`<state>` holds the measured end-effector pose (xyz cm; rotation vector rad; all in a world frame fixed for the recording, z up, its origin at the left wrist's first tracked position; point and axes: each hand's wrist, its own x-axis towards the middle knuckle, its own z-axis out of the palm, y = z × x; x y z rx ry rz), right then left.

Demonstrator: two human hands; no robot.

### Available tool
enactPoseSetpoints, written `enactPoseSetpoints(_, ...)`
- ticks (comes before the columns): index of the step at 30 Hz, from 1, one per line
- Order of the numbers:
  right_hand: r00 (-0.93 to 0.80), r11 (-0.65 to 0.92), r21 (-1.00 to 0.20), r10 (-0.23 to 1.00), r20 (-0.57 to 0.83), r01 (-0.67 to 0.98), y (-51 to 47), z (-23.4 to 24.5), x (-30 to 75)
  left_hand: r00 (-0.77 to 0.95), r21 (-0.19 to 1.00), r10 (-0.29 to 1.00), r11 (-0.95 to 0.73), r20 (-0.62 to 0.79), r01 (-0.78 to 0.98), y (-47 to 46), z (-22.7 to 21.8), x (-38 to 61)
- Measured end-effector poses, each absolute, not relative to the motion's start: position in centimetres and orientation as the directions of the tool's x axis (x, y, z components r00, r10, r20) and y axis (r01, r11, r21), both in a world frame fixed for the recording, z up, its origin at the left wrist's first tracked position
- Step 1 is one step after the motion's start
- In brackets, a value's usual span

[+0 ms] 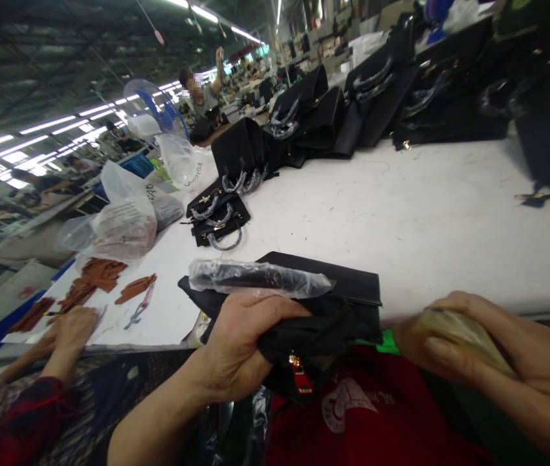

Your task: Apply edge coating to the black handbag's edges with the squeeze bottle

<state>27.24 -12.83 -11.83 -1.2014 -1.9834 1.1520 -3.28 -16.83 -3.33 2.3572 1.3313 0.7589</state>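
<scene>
My left hand (236, 346) is closed around the edge of a black handbag (347, 288) that rests on the near edge of the white table (401, 213). The bag's handle, wrapped in clear plastic (260, 277), lies across its top, and a gold zip pull (300, 370) hangs below my fingers. My right hand (488, 356) is closed on a wad of pale crumpled paper (464, 330), just right of the bag. The paper is blurred.
Several black handbags (314, 116) stand in rows along the far side of the table, and a small pile (217, 217) lies mid-table. Clear plastic bags (124, 223) and brown leather pieces (95, 278) lie at the left, where another person's hand (74, 327) rests.
</scene>
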Motion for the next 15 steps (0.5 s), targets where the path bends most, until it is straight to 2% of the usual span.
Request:
enactPoseSetpoints(2,-0.451,0.219,-0.884,0.893,0.011,0.412,-13.0,-12.1,27.2,0.432,0.512,0.856,-0.517,0.284,0.686,-16.8,-3.4,-3.3)
enactPoseSetpoints(8,-0.457,0.256,-0.921,0.884,0.099,0.295,-14.3,-11.1,26.7,0.442,0.512,0.852,-0.522,0.279,0.682,-17.0,-3.6,-3.4)
enactPoseSetpoints(13,-0.417,0.214,-0.908,0.907,0.048,0.361,-13.8,-12.1,27.2,0.456,0.512,0.845,-0.533,0.280,0.674,-17.1,-3.6,-3.5)
enactPoseSetpoints(15,-0.410,0.179,-0.929,0.912,0.033,0.323,-14.3,-12.5,27.1,0.466,0.517,0.840,-0.539,0.278,0.665,-17.1,-3.7,-3.5)
